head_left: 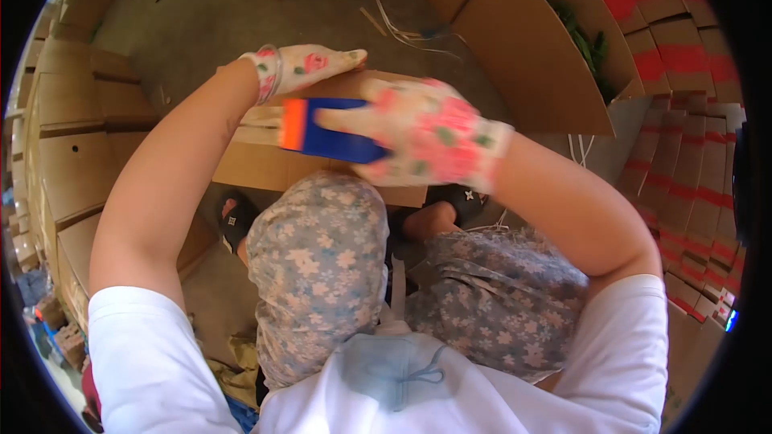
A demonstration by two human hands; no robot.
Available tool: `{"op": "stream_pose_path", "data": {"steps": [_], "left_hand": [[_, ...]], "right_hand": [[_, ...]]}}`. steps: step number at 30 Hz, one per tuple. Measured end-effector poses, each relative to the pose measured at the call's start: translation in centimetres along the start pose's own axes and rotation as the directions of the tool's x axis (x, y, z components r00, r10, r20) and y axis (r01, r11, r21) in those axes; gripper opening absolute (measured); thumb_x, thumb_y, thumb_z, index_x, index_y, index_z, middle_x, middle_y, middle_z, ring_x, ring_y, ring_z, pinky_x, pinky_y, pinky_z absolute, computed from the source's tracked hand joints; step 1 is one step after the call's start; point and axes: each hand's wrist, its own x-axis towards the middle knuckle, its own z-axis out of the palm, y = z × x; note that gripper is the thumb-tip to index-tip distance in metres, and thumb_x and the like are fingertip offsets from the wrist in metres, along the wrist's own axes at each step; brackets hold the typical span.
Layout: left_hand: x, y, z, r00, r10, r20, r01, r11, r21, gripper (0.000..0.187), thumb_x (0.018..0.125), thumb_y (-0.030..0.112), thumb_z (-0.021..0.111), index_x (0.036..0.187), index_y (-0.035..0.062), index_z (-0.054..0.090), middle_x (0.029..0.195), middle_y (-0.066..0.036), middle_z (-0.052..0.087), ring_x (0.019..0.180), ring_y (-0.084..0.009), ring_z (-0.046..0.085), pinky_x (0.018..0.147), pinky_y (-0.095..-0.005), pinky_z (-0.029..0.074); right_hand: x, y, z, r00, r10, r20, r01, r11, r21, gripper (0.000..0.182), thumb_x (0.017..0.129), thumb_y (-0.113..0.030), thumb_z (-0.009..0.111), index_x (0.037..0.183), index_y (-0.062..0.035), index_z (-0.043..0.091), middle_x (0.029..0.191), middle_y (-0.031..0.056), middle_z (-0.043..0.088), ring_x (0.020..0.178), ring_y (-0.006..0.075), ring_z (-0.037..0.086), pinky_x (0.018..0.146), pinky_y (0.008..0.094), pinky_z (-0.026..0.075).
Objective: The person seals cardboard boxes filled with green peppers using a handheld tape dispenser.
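A brown cardboard box (265,169) lies in front of my knees. My right hand (438,133), in a white glove with a pink flower print, grips a blue tape dispenser (342,133) with an orange edge, held over the box and smeared by motion. A pale strip (257,124) runs left from the dispenser across the cardboard. My left hand (310,64), gloved the same way, reaches over the box's far side with its fingers stretched out together, the tips near the far edge. It holds nothing that shows.
A large open carton (531,40) with green leafy contents stands at the right. Stacked cartons (72,104) line the left, and red-banded cartons (683,153) the right. White strapping (386,16) lies on the concrete floor (185,16). My patterned knees (318,265) are close below the box.
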Motion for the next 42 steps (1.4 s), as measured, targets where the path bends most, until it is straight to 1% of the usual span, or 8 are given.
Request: {"op": "stream_pose_path", "data": {"steps": [16, 21, 28, 30, 32, 36, 40, 42], "left_hand": [[-0.4, -2.8, 8.4, 0.692, 0.534, -0.485, 0.085, 0.608, 0.790, 0.057, 0.091, 0.029, 0.054, 0.142, 0.0073, 0.043, 0.148, -0.017, 0.041, 0.140, -0.0357, 0.034, 0.118, -0.0511, 0.020], [-7.6, -15.9, 6.7, 0.343, 0.113, -0.933, 0.343, 0.909, 0.236, 0.059, 0.101, 0.039, 0.045, 0.146, 0.0016, 0.041, 0.149, -0.020, 0.042, 0.138, -0.0335, 0.038, 0.116, -0.0394, 0.028], [-9.4, -18.6, 6.2, 0.555, -0.533, -0.638, -0.034, 0.752, -0.658, 0.084, 0.095, 0.072, 0.034, 0.135, 0.0016, 0.054, 0.126, -0.014, 0.063, 0.109, -0.0261, 0.063, 0.091, -0.0341, 0.052], [-9.8, -14.9, 5.0, 0.470, -0.741, -0.479, 0.394, 0.662, -0.638, 0.090, 0.091, 0.077, 0.031, 0.137, 0.0023, 0.052, 0.122, -0.014, 0.064, 0.105, -0.0274, 0.064, 0.084, -0.0366, 0.055], [-11.4, -14.1, 3.4, 0.536, -0.774, -0.336, 0.575, 0.627, -0.526, 0.094, 0.089, 0.080, 0.030, 0.147, 0.0066, 0.038, 0.141, -0.021, 0.051, 0.123, -0.0414, 0.055, 0.092, -0.0619, 0.048], [-10.0, -11.7, 4.0, 0.664, -0.747, 0.046, 0.539, 0.435, -0.721, 0.095, 0.089, 0.079, 0.034, 0.152, 0.0081, 0.025, 0.153, -0.023, 0.034, 0.137, -0.0463, 0.037, 0.101, -0.0652, 0.040], [-9.1, -3.7, 5.9, 0.931, -0.363, -0.017, 0.349, 0.881, 0.319, 0.068, 0.096, 0.062, 0.040, 0.139, 0.0104, 0.053, 0.145, -0.018, 0.049, 0.131, -0.0337, 0.049, 0.101, -0.0401, 0.046], [-8.5, 1.1, 4.3, 0.874, -0.058, -0.483, 0.307, 0.837, 0.454, 0.056, 0.098, 0.051, 0.043, 0.128, 0.0057, 0.056, 0.126, -0.021, 0.060, 0.120, -0.0373, 0.055, 0.102, -0.0429, 0.044]], "right_hand": [[-20.6, 17.6, 10.6, 0.974, 0.204, 0.102, -0.209, 0.977, 0.039, 0.067, 0.076, -0.032, 0.076, 0.139, -0.0333, 0.053, 0.091, 0.0140, 0.053, 0.083, 0.0344, 0.062, 0.074, 0.0440, 0.051], [-13.2, 15.6, 10.3, 0.955, 0.196, 0.221, -0.213, 0.976, 0.056, 0.068, 0.075, -0.035, 0.073, 0.139, -0.0372, 0.050, 0.102, 0.0154, 0.055, 0.092, 0.0347, 0.064, 0.082, 0.0421, 0.051], [-6.8, 13.4, 7.0, 0.811, 0.416, 0.411, -0.385, 0.909, -0.159, 0.060, 0.069, -0.035, 0.067, 0.127, -0.0181, 0.064, 0.111, 0.0169, 0.066, 0.100, 0.0318, 0.066, 0.084, 0.0413, 0.052], [-6.1, 14.6, 6.0, 0.695, 0.517, 0.501, -0.429, 0.856, -0.288, 0.060, 0.070, -0.036, 0.066, 0.126, -0.0157, 0.066, 0.115, 0.0167, 0.067, 0.104, 0.0311, 0.066, 0.088, 0.0408, 0.052], [-10.0, 14.1, 5.6, 0.753, 0.655, 0.064, -0.643, 0.713, 0.278, 0.062, 0.071, -0.041, 0.065, 0.127, -0.0143, 0.065, 0.117, 0.0158, 0.068, 0.108, 0.0311, 0.065, 0.095, 0.0380, 0.050], [-8.8, 12.7, 1.7, 0.637, 0.769, -0.050, -0.717, 0.615, 0.327, 0.068, 0.071, -0.046, 0.067, 0.131, -0.0144, 0.063, 0.118, 0.0164, 0.068, 0.110, 0.0300, 0.065, 0.097, 0.0351, 0.048], [-5.3, 14.1, -2.9, 0.664, 0.666, -0.340, -0.632, 0.743, 0.220, 0.059, 0.080, -0.031, 0.069, 0.136, -0.0138, 0.058, 0.103, 0.0172, 0.069, 0.102, 0.0257, 0.066, 0.092, 0.0316, 0.049], [-5.4, 11.8, -6.5, 0.692, 0.537, -0.482, -0.566, 0.818, 0.098, 0.063, 0.081, -0.039, 0.061, 0.139, -0.0155, 0.054, 0.108, 0.0139, 0.068, 0.097, 0.0279, 0.065, 0.089, 0.0367, 0.050]]}}
